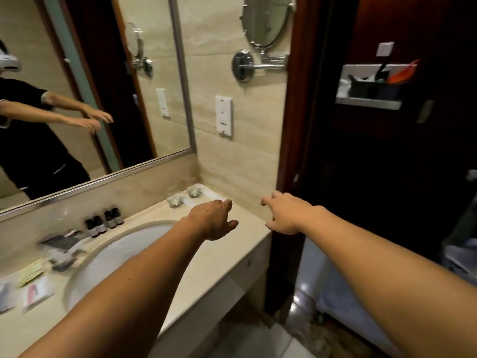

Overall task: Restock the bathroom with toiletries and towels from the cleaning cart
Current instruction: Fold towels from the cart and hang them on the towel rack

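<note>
Here, 4 small dark toiletry bottles (104,222) with black caps stand in a row on the polished beige stone table (206,264), behind the oval white sink (124,257). Flat plastic-wrapped sachets (31,288), blurred, lie to the left of the basin. 2 clear glass tumblers (183,196) sit in the back corner near the tiled wall. Both hands reach out above the table's right end, empty: the left hand (214,220) with fingers loosely curled, the right hand (285,215) relaxed, fingers slack, touching nothing. A framed wall mirror (103,86) reflects both arms; a round chrome swing-arm mirror (265,20) hangs beside it.
</note>
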Available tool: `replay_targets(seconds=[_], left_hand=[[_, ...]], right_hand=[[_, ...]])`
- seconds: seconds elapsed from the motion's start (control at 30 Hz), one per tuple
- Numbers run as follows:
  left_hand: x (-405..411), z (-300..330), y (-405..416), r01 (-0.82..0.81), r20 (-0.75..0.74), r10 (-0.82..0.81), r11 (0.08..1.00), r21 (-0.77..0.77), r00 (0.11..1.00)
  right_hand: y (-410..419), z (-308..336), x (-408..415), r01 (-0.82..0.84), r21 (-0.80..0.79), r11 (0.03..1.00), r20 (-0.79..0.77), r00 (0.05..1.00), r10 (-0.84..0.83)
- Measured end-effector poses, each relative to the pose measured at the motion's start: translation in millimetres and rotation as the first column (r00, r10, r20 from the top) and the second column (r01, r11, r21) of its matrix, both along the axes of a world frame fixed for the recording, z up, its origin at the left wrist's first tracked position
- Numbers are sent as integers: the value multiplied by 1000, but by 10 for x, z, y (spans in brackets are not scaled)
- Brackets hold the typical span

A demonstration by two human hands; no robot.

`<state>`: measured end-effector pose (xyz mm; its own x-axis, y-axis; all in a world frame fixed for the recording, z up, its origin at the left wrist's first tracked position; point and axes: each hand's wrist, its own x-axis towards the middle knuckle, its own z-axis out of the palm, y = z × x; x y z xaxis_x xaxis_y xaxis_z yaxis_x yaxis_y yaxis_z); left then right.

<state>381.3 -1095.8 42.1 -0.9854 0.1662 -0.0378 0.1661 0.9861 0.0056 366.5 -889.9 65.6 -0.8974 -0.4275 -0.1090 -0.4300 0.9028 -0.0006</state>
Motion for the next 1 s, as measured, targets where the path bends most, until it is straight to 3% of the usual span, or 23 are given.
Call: replay_targets(seconds=[0.57, 1.0], left_hand=[[-1006, 79, 3223, 389, -25, -388, 920, 42, 921], [-1987, 139, 5212, 712, 21, -712, 702, 27, 701]], right_hand=[[3012, 37, -292, 406, -46, 913, 10, 914, -406], [4710, -61, -671, 720, -62, 692, 6, 693, -721]])
